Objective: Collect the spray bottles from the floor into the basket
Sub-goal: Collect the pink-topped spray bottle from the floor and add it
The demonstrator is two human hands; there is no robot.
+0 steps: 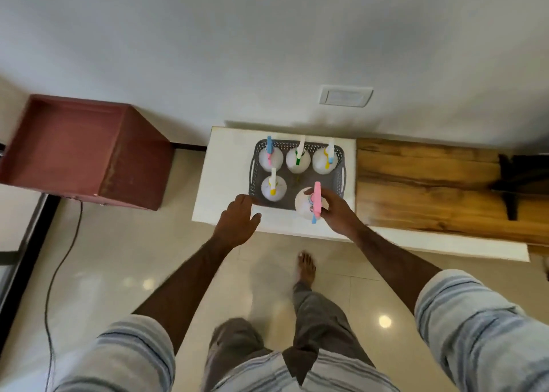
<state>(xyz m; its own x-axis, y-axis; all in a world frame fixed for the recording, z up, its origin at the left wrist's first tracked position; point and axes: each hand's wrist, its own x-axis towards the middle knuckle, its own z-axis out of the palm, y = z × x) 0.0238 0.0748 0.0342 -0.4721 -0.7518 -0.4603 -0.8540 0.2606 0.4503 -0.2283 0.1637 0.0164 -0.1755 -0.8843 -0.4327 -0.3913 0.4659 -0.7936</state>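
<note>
Right hand (334,213) around upright bottle (307,206)

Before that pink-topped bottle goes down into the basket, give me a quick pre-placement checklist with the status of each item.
1. Right hand grips the pink bottle: ok.
2. Free slot at the basket's front right: ok.
3. Four bottles inside upright: ok.
4. Bottle fully over the slot: not ok, it overlaps the front rim.
5. Left hand steadies the basket: cannot tell, it is open near the front left corner.
6. Basket sits flat on the white table: ok.
</note>
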